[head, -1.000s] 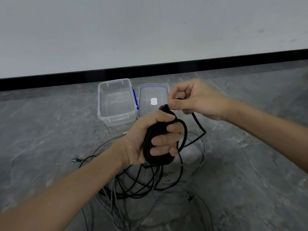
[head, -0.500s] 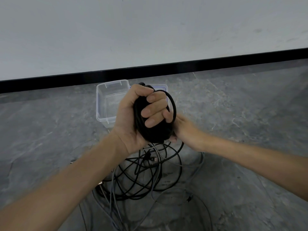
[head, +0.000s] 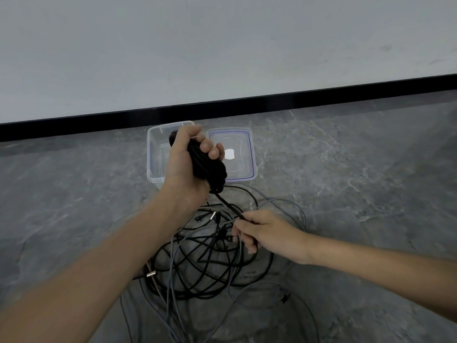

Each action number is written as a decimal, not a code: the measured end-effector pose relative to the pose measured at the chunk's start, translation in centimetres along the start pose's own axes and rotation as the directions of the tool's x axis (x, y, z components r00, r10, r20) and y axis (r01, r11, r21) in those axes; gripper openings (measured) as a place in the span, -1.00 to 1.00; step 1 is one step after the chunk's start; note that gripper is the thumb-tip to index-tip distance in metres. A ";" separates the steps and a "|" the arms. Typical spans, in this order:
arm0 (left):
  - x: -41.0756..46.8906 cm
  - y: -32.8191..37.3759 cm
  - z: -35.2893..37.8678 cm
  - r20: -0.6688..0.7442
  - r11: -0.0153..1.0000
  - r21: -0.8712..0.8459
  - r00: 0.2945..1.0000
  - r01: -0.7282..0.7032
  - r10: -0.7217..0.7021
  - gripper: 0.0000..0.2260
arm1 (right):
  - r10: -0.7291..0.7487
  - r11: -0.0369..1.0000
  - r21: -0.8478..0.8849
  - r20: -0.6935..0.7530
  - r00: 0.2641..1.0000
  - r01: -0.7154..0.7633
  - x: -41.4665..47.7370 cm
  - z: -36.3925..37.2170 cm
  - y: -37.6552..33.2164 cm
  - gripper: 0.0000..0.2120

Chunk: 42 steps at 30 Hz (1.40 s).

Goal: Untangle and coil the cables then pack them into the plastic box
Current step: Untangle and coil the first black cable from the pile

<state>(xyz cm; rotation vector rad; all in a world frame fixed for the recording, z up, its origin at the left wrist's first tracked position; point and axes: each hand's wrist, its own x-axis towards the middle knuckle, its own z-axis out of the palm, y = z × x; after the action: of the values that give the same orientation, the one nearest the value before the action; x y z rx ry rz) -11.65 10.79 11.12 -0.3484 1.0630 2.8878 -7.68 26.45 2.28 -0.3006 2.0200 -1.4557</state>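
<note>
Since half a second ago, the right hand (head: 269, 233) has dropped away from the bundle and now sits lower, over the pile of cables. The lid, which was hidden behind the hands, shows again.

Seen from the head camera, looking down at a grey stone floor (head: 358, 181): the left hand (head: 183, 164) is raised near the middle of the view, fingers and thumb clenched round a thick black coil (head: 210, 167) of wound cable. The hand and coil are in front of a clear plastic box (head: 154, 154) and cover much of its right side; nothing can be seen inside the box. Just to the right of the box lies its lid (head: 244, 144), flat on the floor, clear with a blue edge and a white label in the centre.

From the bottom of the coil a loose end (head: 227, 203) of the same black cable runs down and to the right in a straight line into the right hand, whose curled fingers pinch it.

Under and around the right hand a tangle (head: 202, 266) of black and grey cables lies on the floor, with several small plugs showing among the loops. The left forearm crosses in front of the tangle's left edge.

Beyond the box, a black baseboard (head: 321, 95) runs along the foot of a pale wall (head: 222, 45).
</note>
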 end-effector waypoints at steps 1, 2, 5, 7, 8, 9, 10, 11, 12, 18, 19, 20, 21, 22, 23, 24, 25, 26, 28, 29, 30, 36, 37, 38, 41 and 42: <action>0.1 0.1 -0.2 -0.007 1.000 0.016 1.000 -0.010 0.010 -0.72 | 0.007 1.000 0.004 0.004 1.000 -0.007 0.1 -0.1 -0.2 -0.74; 0.1 0.1 -0.3 -0.013 0.999 0.042 1.000 -0.020 0.021 -0.72 | 0.016 1.000 -0.002 0.009 1.000 -0.016 0.2 -0.1 -0.4 -0.74; 0.2 0.0 -0.4 -0.032 0.992 0.117 0.998 -0.041 0.045 -0.73 | 0.055 0.998 -0.041 0.030 0.998 -0.054 0.1 0.2 -1.2 -0.75; 0.4 -0.4 -0.5 -0.065 0.978 0.203 0.996 -0.047 0.061 -0.72 | -0.014 0.980 -0.200 0.001 1.000 0.014 0.0 0.1 -2.1 -0.72; 0.5 -0.8 -0.7 -0.078 0.961 0.272 0.994 -0.049 0.073 -0.71 | -0.086 0.948 -0.310 -0.018 0.996 0.077 0.1 0.0 -2.7 -0.71; 0.5 -1.2 -0.9 -0.080 0.935 0.352 0.993 -0.049 0.082 -0.68 | -0.162 0.901 -0.411 -0.027 0.986 0.137 0.1 -0.2 -3.4 -0.70; 0.5 -1.6 -1.1 -0.070 0.897 0.440 0.994 -0.048 0.087 -0.64 | -0.214 0.860 -0.478 -0.024 0.977 0.177 0.2 -0.4 -4.1 -0.70; 0.5 -1.8 -1.2 -0.054 0.847 0.529 0.995 -0.047 0.089 -0.58 | -0.235 0.838 -0.509 -0.014 0.972 0.195 0.2 -0.6 -4.7 -0.71; 0.4 -2.0 -1.1 -0.041 0.796 0.604 0.995 -0.046 0.088 -0.54 | -0.229 0.840 -0.505 -0.001 0.973 0.197 0.2 -0.8 -5.2 -0.71; 0.4 -1.9 0.1 -0.031 0.824 0.565 0.997 -0.043 0.073 -0.51 | 0.173 0.985 -0.051 0.224 0.959 -0.165 -0.7 -1.3 -4.0 -0.75; 0.4 -2.0 0.1 -0.043 0.843 0.537 0.997 -0.031 0.064 -0.51 | 0.202 0.979 -0.036 0.244 0.949 -0.199 -0.7 -1.2 -3.4 -0.76; 0.4 -2.1 0.1 -0.050 0.852 0.524 0.997 -0.023 0.058 -0.50 | 0.217 0.976 -0.043 0.250 0.943 -0.213 -0.7 -1.0 -2.9 -0.75; 0.5 -2.1 0.0 -0.053 0.851 0.525 0.997 -0.021 0.058 -0.50 | 0.229 0.973 -0.050 0.250 0.941 -0.223 -0.6 -0.9 -2.5 -0.76; 0.5 -2.1 -0.1 -0.052 0.846 0.533 0.997 -0.024 0.061 -0.50 | 0.239 0.971 -0.057 0.252 0.938 -0.232 -0.5 -0.9 -2.2 -0.76; 0.5 -2.0 -0.1 -0.045 0.843 0.537 0.997 -0.031 0.065 -0.51 | 0.247 0.969 -0.051 0.264 0.932 -0.243 -0.5 -1.0 -2.1 -0.76; 0.6 -1.8 -0.1 -0.032 0.844 0.535 0.997 -0.041 0.068 -0.52 | 0.247 0.969 -0.045 0.280 0.928 -0.244 -0.5 -1.0 -1.9 -0.75; 0.6 -1.5 -0.1 -0.013 0.849 0.527 0.997 -0.052 0.070 -0.53 | 0.233 0.972 -0.030 0.283 0.930 -0.235 -0.5 -1.0 -1.8 -0.72; 0.6 -1.2 -0.1 0.007 0.850 0.522 0.997 -0.066 0.073 -0.55 | 0.210 0.977 -0.017 0.256 0.944 -0.212 -0.6 -1.1 -1.8 -0.70; 0.6 -0.6 -0.4 0.035 0.813 0.575 0.996 -0.091 0.087 -0.54 | 0.138 0.990 0.021 0.139 0.981 -0.143 -0.8 -1.4 -2.3 -0.61; 0.6 -0.5 -0.7 0.044 0.778 0.620 0.995 -0.100 0.092 -0.53 | 0.092 0.995 0.033 0.075 0.993 -0.095 -1.0 -1.6 -2.7 -0.58; 0.7 -0.4 -1.0 0.053 0.740 0.664 0.994 -0.109 0.098 -0.54 | 0.039 0.999 0.009 0.031 0.999 -0.039 -1.2 -1.8 -3.3 -0.61; 1.1 -0.8 -2.3 0.240 0.359 0.887 0.955 -0.290 0.177 -0.56 | 0.051 0.998 0.010 0.218 0.975 -0.054 -2.2 -1.7 -6.5 -0.85; 1.3 -0.7 -2.6 0.256 0.288 0.909 0.948 -0.303 0.191 -0.52 | 0.104 0.991 0.056 0.263 0.959 -0.123 -2.4 -2.1 -6.9 -0.85; 1.4 -0.4 -3.0 0.257 0.224 0.927 0.945 -0.300 0.202 -0.47 | 0.140 0.985 0.064 0.272 0.952 -0.162 -2.7 -2.5 -7.1 -0.85; 1.7 0.5 -5.0 0.186 0.162 0.965 0.974 -0.206 0.131 -0.35 | 0.163 0.986 0.009 0.186 0.969 -0.167 -3.0 -3.4 -7.0 -0.79; 1.7 0.5 -5.6 0.162 0.142 0.975 0.983 -0.173 0.082 -0.34 | 0.141 0.990 -0.017 0.159 0.977 -0.140 -3.2 -3.4 -6.9 -0.76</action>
<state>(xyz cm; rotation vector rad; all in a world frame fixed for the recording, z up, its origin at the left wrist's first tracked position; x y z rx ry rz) -12.25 6.70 6.96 -0.0275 2.7041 1.5064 -8.42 28.17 10.37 -0.2624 1.8774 -1.2972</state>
